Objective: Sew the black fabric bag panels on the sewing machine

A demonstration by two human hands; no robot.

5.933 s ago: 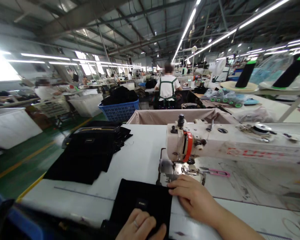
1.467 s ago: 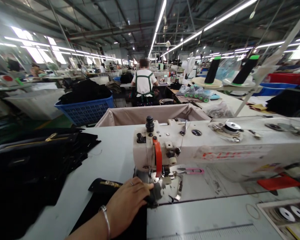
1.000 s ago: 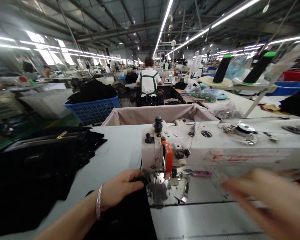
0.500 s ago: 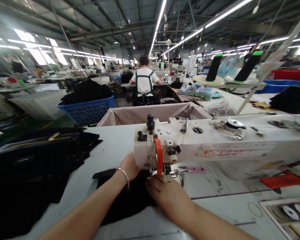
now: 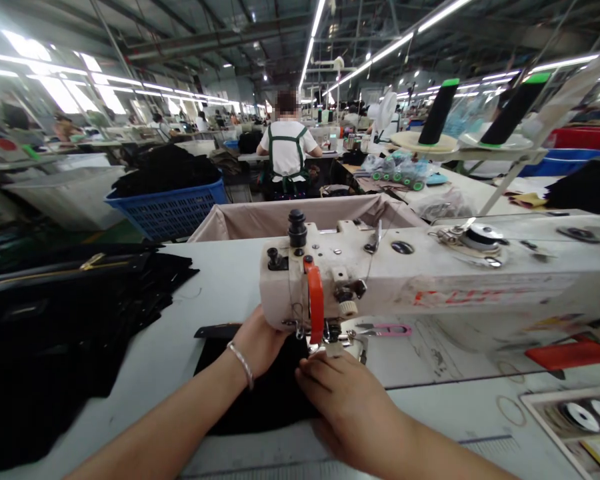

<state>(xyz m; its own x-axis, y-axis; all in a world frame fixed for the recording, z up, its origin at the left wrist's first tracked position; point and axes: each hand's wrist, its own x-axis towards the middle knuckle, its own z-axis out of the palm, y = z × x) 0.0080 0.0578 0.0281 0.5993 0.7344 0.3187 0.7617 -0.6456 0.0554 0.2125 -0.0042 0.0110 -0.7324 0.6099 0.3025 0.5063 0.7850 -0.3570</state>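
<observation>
A white sewing machine (image 5: 380,273) with a red guard (image 5: 315,303) stands over a piece of black fabric (image 5: 265,393). My left hand (image 5: 261,343), with a bracelet at the wrist, rests on the fabric left of the needle area; its fingertips are hidden behind the machine head. My right hand (image 5: 343,400) lies at the fabric's right edge, just in front of the presser foot, fingers bent and close together. Whether either hand pinches the cloth cannot be made out. Pink-handled snips (image 5: 387,330) lie on the machine bed.
Stacked black pieces with a zipper (image 5: 55,320) cover the table's left side. A bobbin tray (image 5: 575,417) sits at the lower right. Behind the table are a fabric-lined bin (image 5: 265,220), a blue basket (image 5: 170,210), thread cones (image 5: 439,113) and a seated person (image 5: 287,150).
The view has shifted slightly. The black fabric's front edge and my right hand sit a little further right relative to the machine. Both hands stay at the fabric.
</observation>
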